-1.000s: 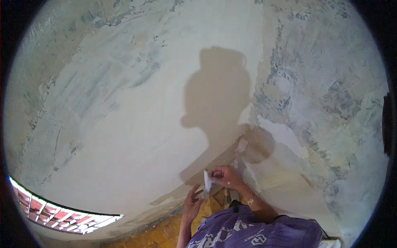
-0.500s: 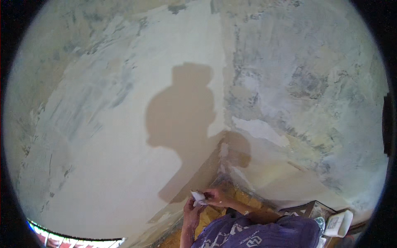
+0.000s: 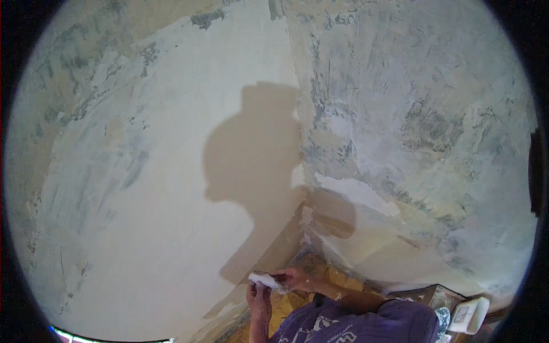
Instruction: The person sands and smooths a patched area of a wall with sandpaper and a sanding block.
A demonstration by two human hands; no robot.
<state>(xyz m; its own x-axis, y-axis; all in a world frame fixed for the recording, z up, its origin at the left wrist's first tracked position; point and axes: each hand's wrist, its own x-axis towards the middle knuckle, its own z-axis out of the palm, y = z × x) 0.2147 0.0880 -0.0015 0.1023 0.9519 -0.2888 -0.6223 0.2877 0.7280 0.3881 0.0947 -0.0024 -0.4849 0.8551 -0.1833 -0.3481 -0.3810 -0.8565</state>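
Low in the head view, my two hands meet in front of my purple shirt. A small, flat, white-smeared piece [image 3: 263, 279] lies between them; its exact kind I cannot make out. My left hand [image 3: 259, 295] is closed on it from below, fingers pinched at its underside. My right hand [image 3: 295, 279] grips its right end, where a darker part shows near the fingers. White residue dots my hands and forearms. The corner of two plastered walls is just beyond my hands, with a smooth white wall [image 3: 171, 240] on the left.
The right wall [image 3: 394, 86] is patchy grey and cream. My shadow [image 3: 251, 154] falls across the corner. At lower right stand a brown box-like piece [image 3: 445, 298] and a white plastic container [image 3: 470, 315]. Below my hands is a yellowish floor [image 3: 286, 306].
Both hands have shifted slightly, the left one leftward and down. The white-smeared piece has turned flatter and shows more of its length. My view has tilted, so the wall corner sits further left.
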